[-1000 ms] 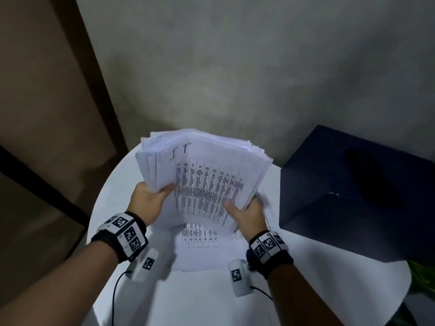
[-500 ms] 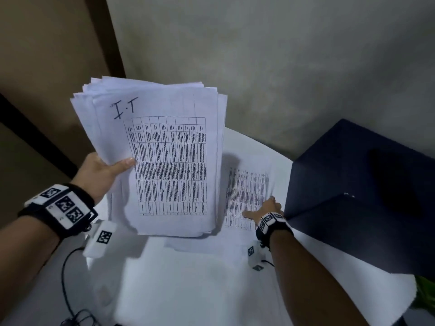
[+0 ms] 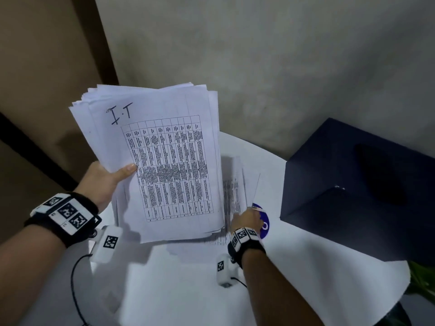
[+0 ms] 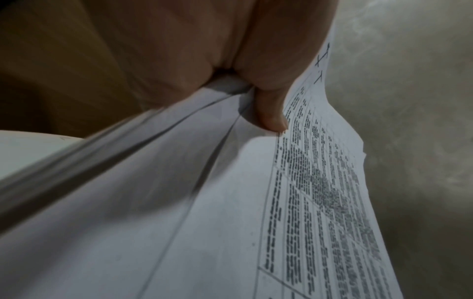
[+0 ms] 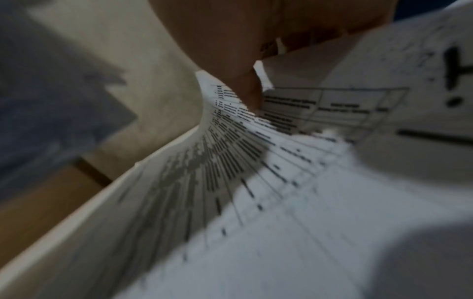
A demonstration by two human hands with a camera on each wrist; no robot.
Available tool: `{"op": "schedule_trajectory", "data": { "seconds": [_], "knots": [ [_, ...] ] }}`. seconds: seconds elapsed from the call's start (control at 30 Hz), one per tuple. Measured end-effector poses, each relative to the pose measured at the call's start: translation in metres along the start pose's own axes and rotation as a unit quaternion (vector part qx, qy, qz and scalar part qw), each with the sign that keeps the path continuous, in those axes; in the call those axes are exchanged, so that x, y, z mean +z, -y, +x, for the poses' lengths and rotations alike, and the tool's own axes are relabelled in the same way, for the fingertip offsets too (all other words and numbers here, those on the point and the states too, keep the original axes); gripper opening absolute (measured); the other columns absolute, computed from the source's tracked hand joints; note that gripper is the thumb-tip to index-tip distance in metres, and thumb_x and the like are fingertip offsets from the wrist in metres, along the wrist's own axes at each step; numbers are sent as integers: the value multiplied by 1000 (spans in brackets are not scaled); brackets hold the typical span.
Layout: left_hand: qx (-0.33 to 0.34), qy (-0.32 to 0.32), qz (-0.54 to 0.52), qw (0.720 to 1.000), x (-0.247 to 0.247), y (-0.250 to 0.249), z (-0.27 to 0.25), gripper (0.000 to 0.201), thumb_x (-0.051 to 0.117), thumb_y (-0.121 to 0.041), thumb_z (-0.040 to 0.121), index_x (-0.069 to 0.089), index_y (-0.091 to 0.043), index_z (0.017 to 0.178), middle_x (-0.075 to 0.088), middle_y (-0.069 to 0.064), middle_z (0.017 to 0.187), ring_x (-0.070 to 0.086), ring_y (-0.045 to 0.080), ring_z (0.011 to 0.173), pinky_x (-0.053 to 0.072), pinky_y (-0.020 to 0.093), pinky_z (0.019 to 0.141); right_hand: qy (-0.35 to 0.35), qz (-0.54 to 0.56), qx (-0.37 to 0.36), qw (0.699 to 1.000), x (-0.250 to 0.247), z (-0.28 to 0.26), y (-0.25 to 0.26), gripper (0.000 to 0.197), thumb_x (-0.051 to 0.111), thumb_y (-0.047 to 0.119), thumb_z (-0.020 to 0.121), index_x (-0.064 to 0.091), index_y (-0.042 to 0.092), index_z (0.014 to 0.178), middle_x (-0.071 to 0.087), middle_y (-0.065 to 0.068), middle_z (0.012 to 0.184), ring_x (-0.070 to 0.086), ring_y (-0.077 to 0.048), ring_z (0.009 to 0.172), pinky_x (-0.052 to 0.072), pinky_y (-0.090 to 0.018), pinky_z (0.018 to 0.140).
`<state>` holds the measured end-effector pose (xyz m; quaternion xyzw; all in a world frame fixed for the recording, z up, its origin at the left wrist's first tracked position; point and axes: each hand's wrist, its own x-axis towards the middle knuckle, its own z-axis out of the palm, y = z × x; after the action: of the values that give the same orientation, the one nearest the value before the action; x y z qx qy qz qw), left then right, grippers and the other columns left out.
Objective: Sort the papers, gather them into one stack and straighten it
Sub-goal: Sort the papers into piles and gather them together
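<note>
My left hand (image 3: 117, 176) holds a thick, uneven stack of printed papers (image 3: 164, 149) upright above the white round table (image 3: 306, 267). Its thumb lies on the top sheet, which is marked "I.T" over a table of text. The left wrist view shows that thumb (image 4: 271, 113) pressing the stack (image 4: 230, 202). My right hand (image 3: 246, 217) is low on the table and pinches loose sheets (image 3: 233, 184), whose right edge is lifted. In the blurred right wrist view the thumb (image 5: 245, 91) presses a curling printed sheet (image 5: 230, 161). More paper (image 3: 188, 250) lies under the raised stack.
A large dark navy box (image 3: 353, 184) stands on the right side of the table, close to my right hand. A blue round mark (image 3: 264, 223) shows on the tabletop beside that hand. Grey wall behind, brown panel at left, green leaves (image 3: 421, 276) at far right.
My right hand let go of the stack, dropped to the table and now lifts the edge of the loose sheets, uncovering the blue mark. My left hand alone keeps the stack raised.
</note>
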<state>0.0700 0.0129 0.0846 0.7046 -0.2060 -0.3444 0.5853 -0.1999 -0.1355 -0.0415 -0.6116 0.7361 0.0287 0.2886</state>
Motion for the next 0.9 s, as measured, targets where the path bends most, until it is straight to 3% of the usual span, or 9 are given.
{"op": "schedule_trajectory", "data": {
  "seconds": [0.03,0.07,0.17,0.27,0.33,0.53,0.67,0.77,0.9],
  "knots": [
    [3,2,1,1000,0,3,1,21,71,-18,84,73,-2,97,67,-16,54,59,-5,51,49,49,97,-2,-45,3,999,6,-5,2,58,61,27,92,39,4,140,40,-15,145,39,-37,133,39,-47,107],
    [4,6,12,1000,-1,5,0,20,71,-16,86,69,-2,100,72,-14,62,64,-1,58,44,46,103,0,-77,3,997,12,-7,3,60,61,23,91,35,6,142,33,-14,148,32,-37,136,36,-50,109],
    [1,8,19,1000,-2,12,0,32,67,-9,88,61,15,109,69,16,67,64,25,57,38,51,108,9,-72,6,997,19,-9,9,56,55,10,92,31,7,144,28,-17,149,30,-40,136,35,-53,108],
    [1,30,9,999,-6,15,-1,37,73,-18,83,66,-7,119,78,-6,95,72,6,90,46,43,105,13,4,25,1000,20,-3,8,64,61,8,90,27,2,143,38,-24,142,46,-42,127,45,-50,102],
    [-9,42,2,999,-11,19,1,36,75,-23,79,68,-16,114,77,-10,102,71,6,100,48,37,101,17,80,46,996,19,0,4,68,65,8,87,26,3,143,49,-24,135,54,-40,121,48,-47,100],
    [-38,71,-49,996,-17,37,5,45,84,-29,71,68,-18,111,76,-5,108,70,11,105,47,34,97,-4,158,12,987,-17,-11,-15,60,67,17,89,42,2,142,55,-18,138,54,-34,125,44,-35,101],
    [-133,85,50,986,-8,82,14,87,89,-59,50,64,-13,120,72,9,119,68,26,110,48,46,100,-157,153,-76,973,-77,-23,-19,46,65,22,91,55,1,131,61,-21,129,54,-38,122,46,-42,100],
    [-244,95,191,946,8,104,12,103,80,-58,68,42,8,138,53,30,136,55,46,122,45,54,101,-253,218,-135,933,-130,-34,-13,28,71,25,85,67,5,105,72,-17,98,67,-36,94,56,-44,85],
    [-272,92,290,913,29,113,1,79,72,-50,81,50,10,127,61,25,124,63,35,97,54,45,88,-202,351,-131,905,-163,-49,-5,13,76,24,82,67,16,86,72,-4,81,70,-24,76,59,-36,72]
  ]
}}
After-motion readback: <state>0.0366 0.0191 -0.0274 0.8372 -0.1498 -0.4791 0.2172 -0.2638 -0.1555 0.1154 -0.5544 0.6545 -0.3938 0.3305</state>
